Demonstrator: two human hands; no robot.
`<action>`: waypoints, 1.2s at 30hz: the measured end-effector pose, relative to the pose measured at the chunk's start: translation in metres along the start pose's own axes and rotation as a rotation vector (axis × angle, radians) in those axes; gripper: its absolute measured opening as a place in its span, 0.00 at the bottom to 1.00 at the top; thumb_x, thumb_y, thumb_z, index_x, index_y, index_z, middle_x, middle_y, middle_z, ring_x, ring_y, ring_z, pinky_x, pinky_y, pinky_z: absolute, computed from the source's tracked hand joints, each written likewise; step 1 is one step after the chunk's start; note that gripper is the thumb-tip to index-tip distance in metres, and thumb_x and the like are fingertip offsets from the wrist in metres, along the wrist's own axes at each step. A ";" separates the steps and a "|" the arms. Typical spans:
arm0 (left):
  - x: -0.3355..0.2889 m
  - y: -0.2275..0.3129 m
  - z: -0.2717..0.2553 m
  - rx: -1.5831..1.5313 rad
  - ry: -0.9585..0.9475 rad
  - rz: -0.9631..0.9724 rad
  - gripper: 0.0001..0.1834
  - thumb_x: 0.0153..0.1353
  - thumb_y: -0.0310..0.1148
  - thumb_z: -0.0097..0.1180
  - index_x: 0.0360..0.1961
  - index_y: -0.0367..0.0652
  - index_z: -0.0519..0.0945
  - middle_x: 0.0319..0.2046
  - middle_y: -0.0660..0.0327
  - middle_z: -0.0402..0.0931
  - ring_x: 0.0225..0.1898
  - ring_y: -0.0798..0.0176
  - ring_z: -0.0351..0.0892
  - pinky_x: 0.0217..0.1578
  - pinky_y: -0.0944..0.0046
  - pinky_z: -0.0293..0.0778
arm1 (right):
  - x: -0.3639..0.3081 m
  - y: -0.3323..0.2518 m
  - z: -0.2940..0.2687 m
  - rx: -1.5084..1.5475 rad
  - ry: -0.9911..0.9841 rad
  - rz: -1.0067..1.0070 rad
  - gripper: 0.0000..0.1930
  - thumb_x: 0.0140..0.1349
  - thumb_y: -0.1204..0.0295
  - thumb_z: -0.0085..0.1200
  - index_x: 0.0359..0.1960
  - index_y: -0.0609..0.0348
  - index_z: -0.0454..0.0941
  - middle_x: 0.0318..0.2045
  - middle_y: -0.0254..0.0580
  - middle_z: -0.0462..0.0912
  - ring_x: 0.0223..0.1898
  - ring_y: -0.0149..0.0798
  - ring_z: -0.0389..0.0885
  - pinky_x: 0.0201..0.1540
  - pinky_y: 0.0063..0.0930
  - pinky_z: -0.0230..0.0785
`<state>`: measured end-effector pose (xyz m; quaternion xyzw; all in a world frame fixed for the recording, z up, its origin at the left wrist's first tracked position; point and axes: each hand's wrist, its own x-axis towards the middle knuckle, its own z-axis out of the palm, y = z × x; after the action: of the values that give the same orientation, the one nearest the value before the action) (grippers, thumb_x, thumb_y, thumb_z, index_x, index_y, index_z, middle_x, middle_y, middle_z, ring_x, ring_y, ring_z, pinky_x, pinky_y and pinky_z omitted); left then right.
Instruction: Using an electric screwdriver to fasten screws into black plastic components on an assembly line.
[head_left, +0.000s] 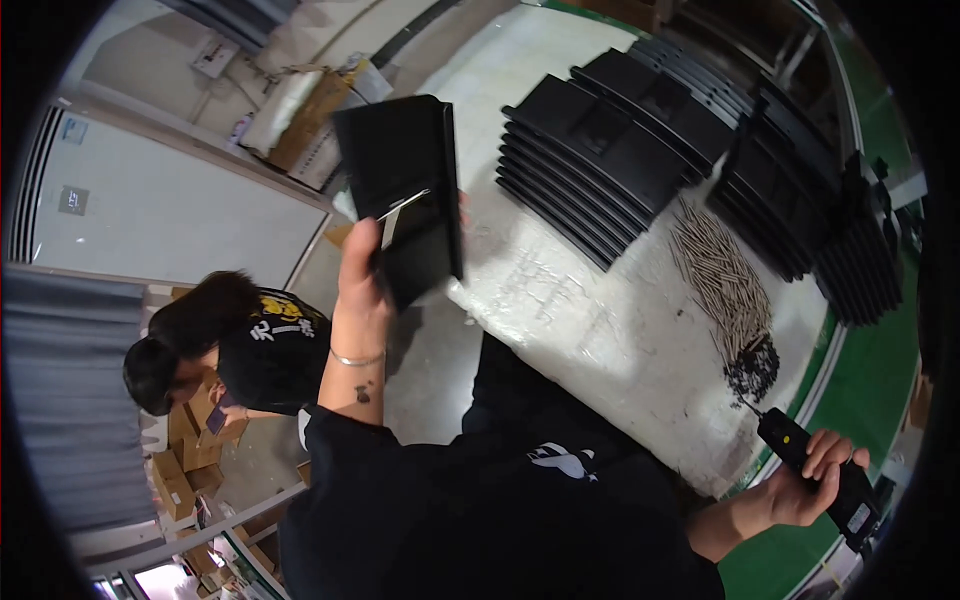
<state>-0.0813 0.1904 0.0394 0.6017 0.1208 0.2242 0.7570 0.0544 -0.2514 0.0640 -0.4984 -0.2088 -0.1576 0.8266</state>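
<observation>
My left hand (362, 285) holds up a black plastic panel (415, 262) at the left of the table, thumb on its near face and fingertips around the far edge. A thin metal pin (408, 203) lies across the middle of the panel. At the lower right, my right hand (805, 485) is wrapped round a black electric screwdriver (785, 437). Its bit reaches the edge of a heap of small black screws (755, 366); whether a screw is on the tip is too small to tell. Beside the screws lies a pile of metal pins (722, 268).
Stacks of black panels (590, 145) and more at the right (775, 205) stand on the white-covered table (570, 300). Green surface (850, 390) runs along the right edge. At left, another person (265, 345) bends over cardboard boxes (190, 450), a phone-like object in hand.
</observation>
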 end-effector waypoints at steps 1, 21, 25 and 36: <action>0.006 0.001 -0.019 0.032 0.208 0.101 0.40 0.54 0.49 0.65 0.61 0.37 0.65 0.45 0.50 0.78 0.43 0.54 0.80 0.45 0.62 0.76 | 0.000 0.001 -0.002 0.014 0.011 0.019 0.14 0.57 0.74 0.49 0.44 0.62 0.65 0.17 0.28 0.57 0.20 0.24 0.59 0.32 0.24 0.52; 0.143 -0.065 0.317 1.140 -0.564 0.667 0.29 0.47 0.51 0.68 0.40 0.36 0.80 0.39 0.50 0.76 0.47 0.47 0.74 0.47 0.54 0.73 | -0.008 -0.012 0.023 -0.063 0.111 -0.074 0.18 0.52 0.75 0.52 0.45 0.60 0.63 0.15 0.31 0.63 0.12 0.27 0.59 0.22 0.23 0.59; 0.187 -0.082 0.312 1.403 -0.700 0.400 0.29 0.39 0.49 0.74 0.42 0.46 0.81 0.54 0.49 0.68 0.59 0.48 0.65 0.55 0.47 0.67 | -0.017 -0.024 0.001 -0.081 0.130 -0.098 0.17 0.53 0.77 0.51 0.45 0.60 0.63 0.15 0.30 0.62 0.13 0.26 0.59 0.22 0.21 0.57; 0.197 -0.089 0.313 1.420 -0.809 0.249 0.19 0.42 0.39 0.74 0.32 0.45 0.79 0.60 0.54 0.64 0.62 0.47 0.62 0.59 0.54 0.66 | -0.012 -0.014 -0.013 0.005 0.161 -0.050 0.18 0.52 0.77 0.52 0.44 0.60 0.61 0.14 0.32 0.64 0.11 0.27 0.60 0.22 0.24 0.61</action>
<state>0.2493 0.0021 0.0483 0.9800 -0.1157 -0.0573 0.1514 0.0403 -0.2691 0.0632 -0.4766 -0.1545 -0.2173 0.8377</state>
